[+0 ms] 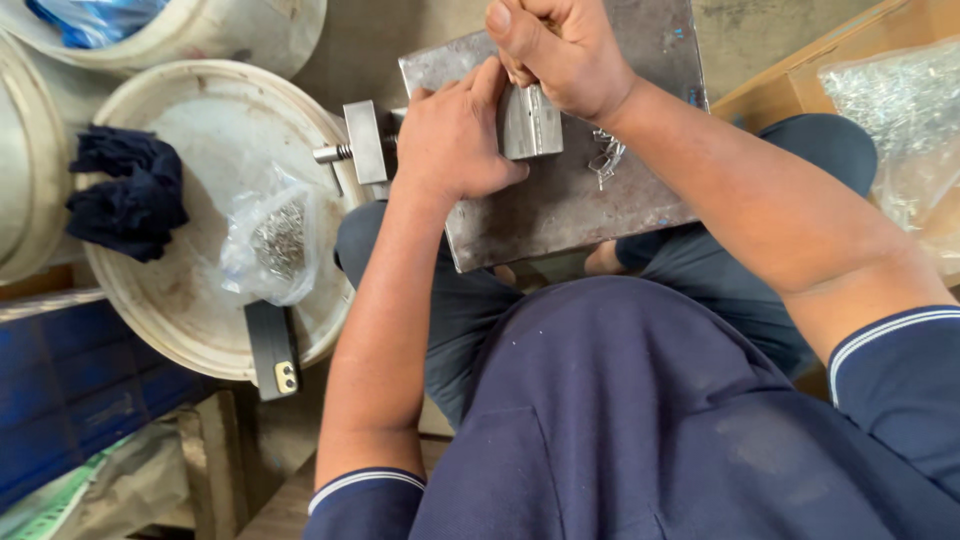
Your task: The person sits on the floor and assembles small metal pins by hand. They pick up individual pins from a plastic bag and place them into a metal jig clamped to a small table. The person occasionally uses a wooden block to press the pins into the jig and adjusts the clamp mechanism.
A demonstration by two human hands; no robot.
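the person sits with a flat grey metal plate (560, 215) across their lap. on the plate stands a small metal block (530, 122). it looks like part of a little hand press, with a screw rod (335, 153) and a square metal piece (366, 141) sticking out at the left edge of the plate.

the left hand (450, 135) is curled tight, its grip closed, and it presses against the left side of the block. i cannot tell if something small is inside the fist. the right hand (560, 50) is above the block, its grip closed around the top of it or around a small part there. the fingers hide what it is.

a few small bent wire pieces (605, 158) lie on the plate just right of the block.

the block and plate look heavy, hard and stiff. they will not bend or break. the smooth metal may be a bit slippery, so i think it is best to hold the block by its flat sides. the wire bits look tiny and light and could slide off, so pinch them with the fingertips.

to the left is a round white bucket lid (190, 320). on it lie a clear bag of small metal bits (272, 240), a dark blue cloth (125, 195) and a phone (273, 350). at the far right a bigger clear bag of shiny metal bits (895, 110) sits in a cardboard box (800, 75).
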